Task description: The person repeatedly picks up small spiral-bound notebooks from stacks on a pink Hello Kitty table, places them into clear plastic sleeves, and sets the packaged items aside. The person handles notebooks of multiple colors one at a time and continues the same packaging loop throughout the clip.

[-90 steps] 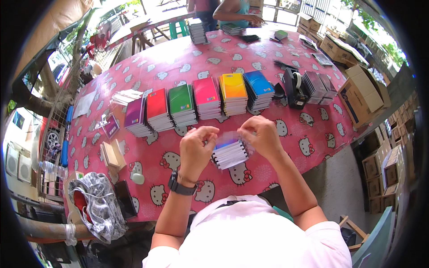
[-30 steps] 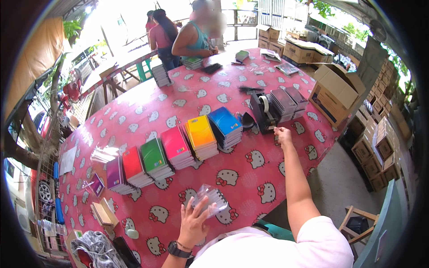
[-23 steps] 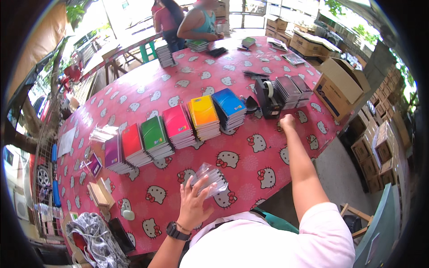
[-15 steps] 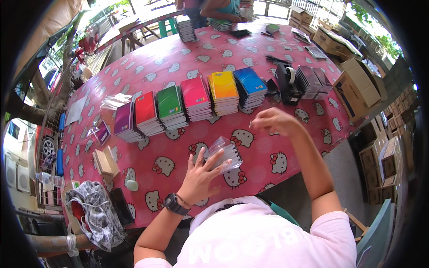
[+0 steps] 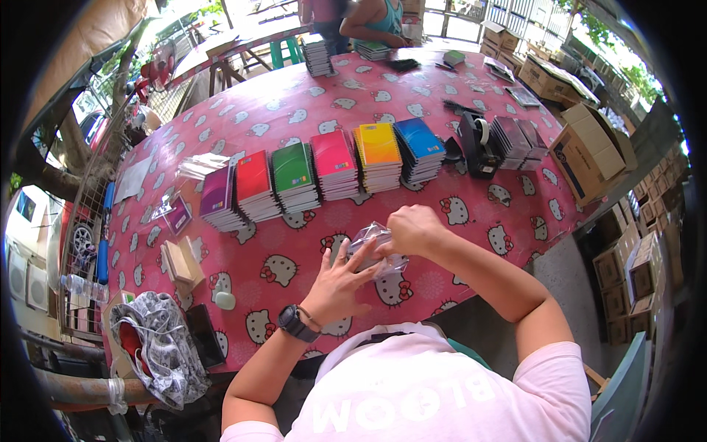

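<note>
A small pack in clear plastic [image 5: 390,264], with a dark spiral edge showing in the earlier frame, lies on the table in front of me. My left hand [image 5: 337,283] rests on its left side, fingers spread and stretched out over the film. Over the pack's upper right part is my right hand [image 5: 414,230], its fingers curled together against the plastic. Whatever they pinch is hidden. Beyond the pack stand stacks of spiral notebooks: purple [image 5: 218,191], red [image 5: 252,173], green [image 5: 292,168], pink [image 5: 334,156], yellow [image 5: 378,147] and blue [image 5: 420,140].
A black tape dispenser [image 5: 477,151] stands right of the stacks beside wrapped dark notebooks [image 5: 508,140]. Wooden blocks [image 5: 180,265], a pale green oval object [image 5: 224,300] and a patterned cloth bag [image 5: 162,346] lie left. An open carton [image 5: 585,158] sits at right. Another person [image 5: 372,22] is across the table.
My right hand has come down and left from above the table onto the wrapped pack, its fingers now against the film. My left hand stays spread on the pack. The whole view has shifted slightly.
</note>
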